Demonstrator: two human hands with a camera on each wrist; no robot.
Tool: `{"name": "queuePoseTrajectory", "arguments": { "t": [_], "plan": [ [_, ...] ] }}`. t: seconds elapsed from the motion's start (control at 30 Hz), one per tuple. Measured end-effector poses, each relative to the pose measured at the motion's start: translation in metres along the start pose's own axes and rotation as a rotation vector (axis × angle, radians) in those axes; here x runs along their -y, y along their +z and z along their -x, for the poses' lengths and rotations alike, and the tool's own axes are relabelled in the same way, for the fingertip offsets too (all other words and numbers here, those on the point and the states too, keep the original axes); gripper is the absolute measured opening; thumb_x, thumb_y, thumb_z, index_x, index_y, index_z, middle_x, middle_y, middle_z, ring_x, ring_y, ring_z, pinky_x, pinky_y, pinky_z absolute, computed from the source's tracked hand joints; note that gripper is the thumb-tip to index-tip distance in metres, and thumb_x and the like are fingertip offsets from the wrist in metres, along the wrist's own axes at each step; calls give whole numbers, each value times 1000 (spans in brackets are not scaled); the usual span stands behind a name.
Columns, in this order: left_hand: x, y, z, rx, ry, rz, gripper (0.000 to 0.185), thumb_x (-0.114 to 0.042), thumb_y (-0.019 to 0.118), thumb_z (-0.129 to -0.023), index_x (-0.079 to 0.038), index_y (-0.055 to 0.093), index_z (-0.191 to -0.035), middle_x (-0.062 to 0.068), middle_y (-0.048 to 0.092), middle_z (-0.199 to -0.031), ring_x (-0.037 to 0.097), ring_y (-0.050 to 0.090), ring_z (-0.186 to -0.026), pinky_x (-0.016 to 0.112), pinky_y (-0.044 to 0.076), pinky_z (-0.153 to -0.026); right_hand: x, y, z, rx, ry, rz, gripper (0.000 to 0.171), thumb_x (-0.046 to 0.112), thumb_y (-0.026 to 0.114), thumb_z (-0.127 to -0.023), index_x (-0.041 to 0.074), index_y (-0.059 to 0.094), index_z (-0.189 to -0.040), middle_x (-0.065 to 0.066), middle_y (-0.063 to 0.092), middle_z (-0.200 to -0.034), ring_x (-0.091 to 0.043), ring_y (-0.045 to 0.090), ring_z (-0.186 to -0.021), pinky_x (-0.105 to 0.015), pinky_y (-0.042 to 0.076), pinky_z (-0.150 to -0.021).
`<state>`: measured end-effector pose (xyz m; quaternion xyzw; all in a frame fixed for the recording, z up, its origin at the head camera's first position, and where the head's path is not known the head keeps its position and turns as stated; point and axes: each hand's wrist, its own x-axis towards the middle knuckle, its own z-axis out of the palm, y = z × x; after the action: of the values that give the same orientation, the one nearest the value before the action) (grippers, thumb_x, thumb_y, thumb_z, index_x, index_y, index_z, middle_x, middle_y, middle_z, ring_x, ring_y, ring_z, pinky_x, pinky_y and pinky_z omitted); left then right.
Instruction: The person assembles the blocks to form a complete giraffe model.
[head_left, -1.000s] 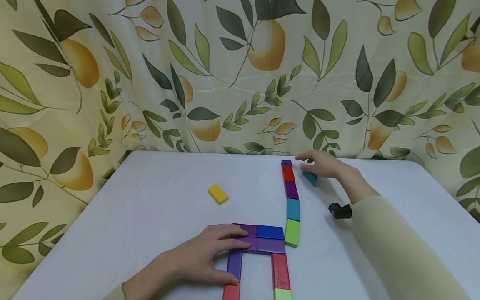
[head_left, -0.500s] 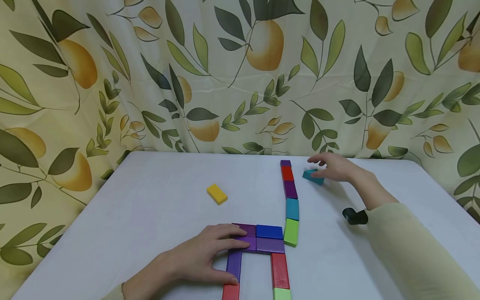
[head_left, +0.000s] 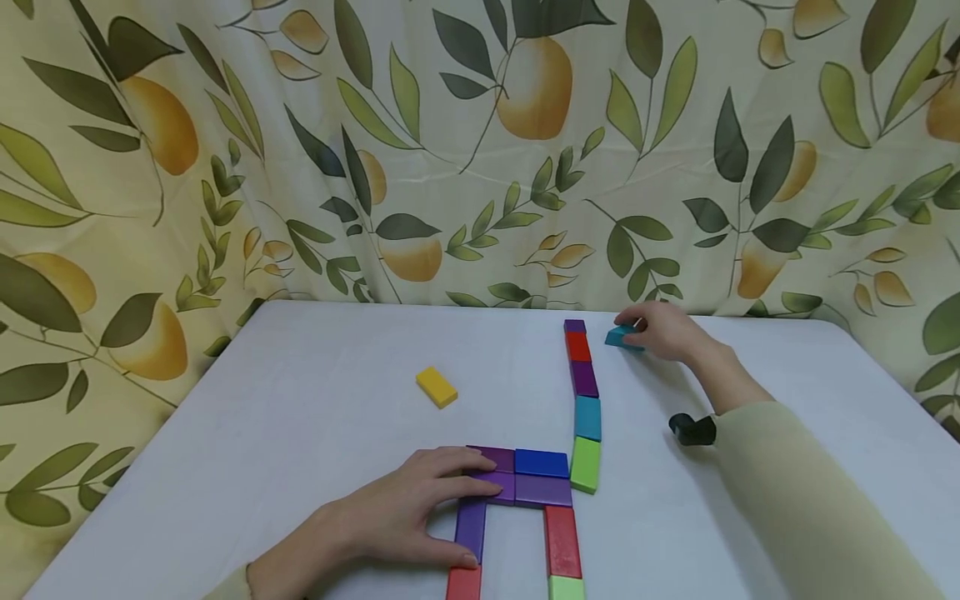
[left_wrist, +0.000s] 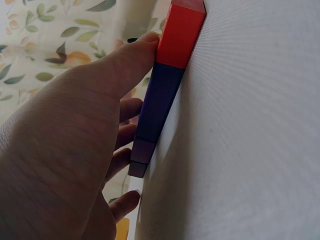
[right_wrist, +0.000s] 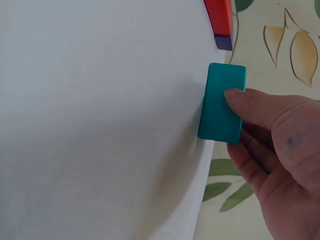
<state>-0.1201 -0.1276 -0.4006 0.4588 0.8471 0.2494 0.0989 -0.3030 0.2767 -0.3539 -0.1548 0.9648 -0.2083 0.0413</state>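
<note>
Head view: right hand (head_left: 663,329) pinches the teal block (head_left: 621,336) at the tabletop's (head_left: 315,417) far edge, just right of the block column's purple end block (head_left: 574,326). Block lies flat, long axis roughly crosswise to the column. Left hand (head_left: 390,517), fingers extended, rests on the near purple blocks (head_left: 487,483).

You get even, soft, fairly bright light in the head view, with only faint shadows under the right hand (head_left: 663,329) and the left hand (head_left: 390,517) on the white table (head_left: 300,433), and no glare. Your left wrist view is dimmer, the hand close and shaded. Your right wrist view is bright but soft, the curtain (right_wrist: 280,40) behind slightly blurred.
</note>
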Motion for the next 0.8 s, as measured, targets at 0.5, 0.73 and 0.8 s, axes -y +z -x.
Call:
{"name": "queuePoseTrajectory", "arguments": {
  "t": [0.5,0.73,0.8],
  "plan": [
    [1,1,-2,-1,13,0,65,-62,64,-91,-32,53,-147,-12,35,-156,14,28,-145,46,33,-114,13,12,-19,-59,10,-32,34,1,68,-94,-6,65,-127,-26,62,-118,-42,55,-106,-51,52,-90],
    [2,1,-1,-4,16,-3,65,-62,64,-91,-32,52,-148,-12,35,-156,14,29,-145,46,33,-114,17,13,-21,-51,9,-37,34,2,68,-94,-6,64,-128,-26,63,-118,-42,56,-107,-50,52,-91],
    [2,1,-1,-6,16,-3,65,-62,65,-91,-32,53,-148,-12,35,-156,14,28,-145,46,33,-114,18,13,-22,-46,6,-40,34,2,68,-95,-6,64,-128,-26,62,-118,-42,56,-108,-51,52,-91]
  ]
}}
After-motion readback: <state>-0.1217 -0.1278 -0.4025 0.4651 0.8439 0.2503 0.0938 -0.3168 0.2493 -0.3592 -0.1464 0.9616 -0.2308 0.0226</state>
